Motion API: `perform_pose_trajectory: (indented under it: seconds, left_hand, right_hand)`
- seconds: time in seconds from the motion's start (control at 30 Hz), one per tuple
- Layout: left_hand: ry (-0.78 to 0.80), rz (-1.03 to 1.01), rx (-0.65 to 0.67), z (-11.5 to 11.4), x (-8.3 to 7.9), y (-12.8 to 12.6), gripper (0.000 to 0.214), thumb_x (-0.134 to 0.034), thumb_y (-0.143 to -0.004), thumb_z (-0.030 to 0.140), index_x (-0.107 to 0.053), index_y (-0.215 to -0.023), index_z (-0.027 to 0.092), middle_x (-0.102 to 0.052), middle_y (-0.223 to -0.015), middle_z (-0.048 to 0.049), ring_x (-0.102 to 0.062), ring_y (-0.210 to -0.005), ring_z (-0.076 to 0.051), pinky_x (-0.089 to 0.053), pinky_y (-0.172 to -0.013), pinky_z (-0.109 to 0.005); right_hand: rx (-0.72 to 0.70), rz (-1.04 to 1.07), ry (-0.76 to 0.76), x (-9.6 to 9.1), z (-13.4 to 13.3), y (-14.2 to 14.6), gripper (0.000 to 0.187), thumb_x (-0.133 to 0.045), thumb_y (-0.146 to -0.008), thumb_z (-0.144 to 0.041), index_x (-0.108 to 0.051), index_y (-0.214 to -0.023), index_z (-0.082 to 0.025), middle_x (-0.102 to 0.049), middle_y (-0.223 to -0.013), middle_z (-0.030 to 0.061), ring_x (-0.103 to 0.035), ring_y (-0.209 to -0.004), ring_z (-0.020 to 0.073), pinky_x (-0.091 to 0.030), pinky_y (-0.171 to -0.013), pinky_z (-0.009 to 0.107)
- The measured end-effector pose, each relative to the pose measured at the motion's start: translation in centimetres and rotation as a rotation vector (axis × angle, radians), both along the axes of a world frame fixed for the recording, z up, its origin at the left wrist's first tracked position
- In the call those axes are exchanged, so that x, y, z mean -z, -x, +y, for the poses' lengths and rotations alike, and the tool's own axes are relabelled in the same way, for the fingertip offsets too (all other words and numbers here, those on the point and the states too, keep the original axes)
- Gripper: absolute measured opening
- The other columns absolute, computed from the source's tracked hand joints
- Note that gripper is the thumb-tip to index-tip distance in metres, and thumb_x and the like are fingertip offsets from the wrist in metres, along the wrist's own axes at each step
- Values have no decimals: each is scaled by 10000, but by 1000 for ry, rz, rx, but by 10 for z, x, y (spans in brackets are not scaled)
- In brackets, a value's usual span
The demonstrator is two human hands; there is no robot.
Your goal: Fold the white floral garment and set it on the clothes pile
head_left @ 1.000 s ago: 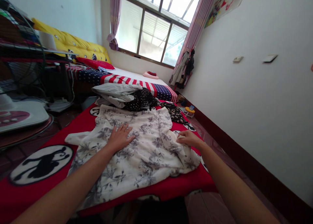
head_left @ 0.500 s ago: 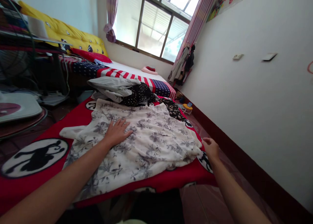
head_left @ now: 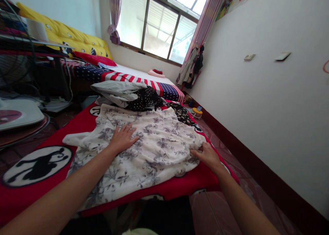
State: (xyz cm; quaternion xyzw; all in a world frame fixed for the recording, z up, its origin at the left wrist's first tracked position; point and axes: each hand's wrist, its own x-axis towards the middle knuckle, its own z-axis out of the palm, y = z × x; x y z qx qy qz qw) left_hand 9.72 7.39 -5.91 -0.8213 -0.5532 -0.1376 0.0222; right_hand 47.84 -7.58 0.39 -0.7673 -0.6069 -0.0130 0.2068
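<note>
A white blouse point(head_left: 159, 149) with grey flowers lies spread over a red cloth point(head_left: 51, 142). One pale sleeve sticks out at its left side. My left hand point(head_left: 123, 138) rests flat on the blouse, left of its middle, with fingers spread. At the right edge of the blouse, my right hand point(head_left: 207, 156) pinches the fabric between thumb and fingers. The cloth there is bunched and drawn slightly inward.
Behind the blouse sit a grey garment point(head_left: 118, 89), a black dotted garment point(head_left: 147, 98) and a dark floral garment point(head_left: 181, 114). A bed point(head_left: 138, 72) stands by the window. A white wall point(head_left: 269, 108) rises at the right; a desk point(head_left: 38, 43) is at the left.
My right hand has moved left, bringing the right edge of the blouse inward with it. My left hand has stayed in place on the fabric.
</note>
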Motion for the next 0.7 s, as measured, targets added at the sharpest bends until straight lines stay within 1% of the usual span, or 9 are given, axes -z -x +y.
perform_pose_trajectory:
  seconds: [0.1,0.17,0.23,0.3,0.37,0.43,0.5,0.6,0.7]
  left_hand:
    - [1,-1,5,1,1,1,609,-341,-905,550,-442,-1396,203,-339,-1512,-101,-261,-1399,-309,-143,-1114,-549]
    - [2,-3,7,1,2,1,614,-345,-902,552,-438,-1398,203,-334,-1515,-101,-260,-1399,-309,-143,-1114,-547]
    - [1,-3,7,2,2,2,620,-348,-901,551,-429,-1404,196,-329,-1517,-103,-258,-1400,-312,-145,-1112,-551]
    - [1,-4,12,2,3,2,624,-340,-904,553,-426,-1406,194,-331,-1516,-102,-255,-1400,-315,-143,-1111,-556]
    - [-2,-8,21,3,4,3,629,-323,-906,566,-431,-1403,196,-337,-1513,-98,-251,-1402,-316,-139,-1112,-557]
    - [-7,-20,24,5,5,4,631,-313,-907,579,-440,-1397,203,-342,-1511,-94,-250,-1403,-313,-143,-1113,-553]
    - [-13,-35,21,6,7,5,626,-316,-907,584,-451,-1388,208,-346,-1510,-92,-258,-1401,-309,-153,-1113,-546]
    - [-27,-52,23,6,8,6,605,-343,-905,569,-470,-1372,207,-365,-1500,-91,-276,-1393,-305,-161,-1114,-542]
    - [-34,-67,31,5,6,5,580,-377,-903,538,-484,-1359,194,-397,-1480,-103,-297,-1384,-308,-171,-1114,-547]
  right_hand:
    - [-42,-74,36,-10,19,9,259,-637,-730,-434,-663,-714,-177,-647,-912,107,-592,-850,242,-438,-706,307]
    - [-112,112,116,-14,33,13,228,-664,-672,-347,-586,-533,-183,-619,-654,54,-595,-724,206,-430,-627,265]
    - [-140,322,158,-16,46,16,238,-655,-650,-319,-533,-493,-188,-553,-496,22,-598,-624,189,-438,-562,243]
    - [-128,437,110,-15,57,18,210,-567,-730,-375,-583,-634,-189,-617,-580,36,-639,-653,195,-479,-563,248]
    - [-106,583,-83,-13,64,18,278,-492,-783,-429,-605,-882,-194,-686,-871,77,-671,-822,207,-529,-636,274]
    - [-86,772,-322,-10,65,16,412,-560,-728,-457,-561,-1063,-217,-632,-1143,94,-645,-984,220,-548,-727,303]
    - [-59,854,-411,-5,60,11,525,-654,-635,-445,-561,-1100,-219,-607,-1198,105,-635,-1002,246,-552,-752,336]
    - [-22,637,-248,2,46,1,398,-645,-630,-442,-653,-927,-178,-684,-962,110,-653,-868,273,-542,-728,382]
    - [-77,363,-104,10,32,-4,314,-623,-661,-460,-677,-787,-178,-693,-805,86,-644,-786,259,-509,-755,384]
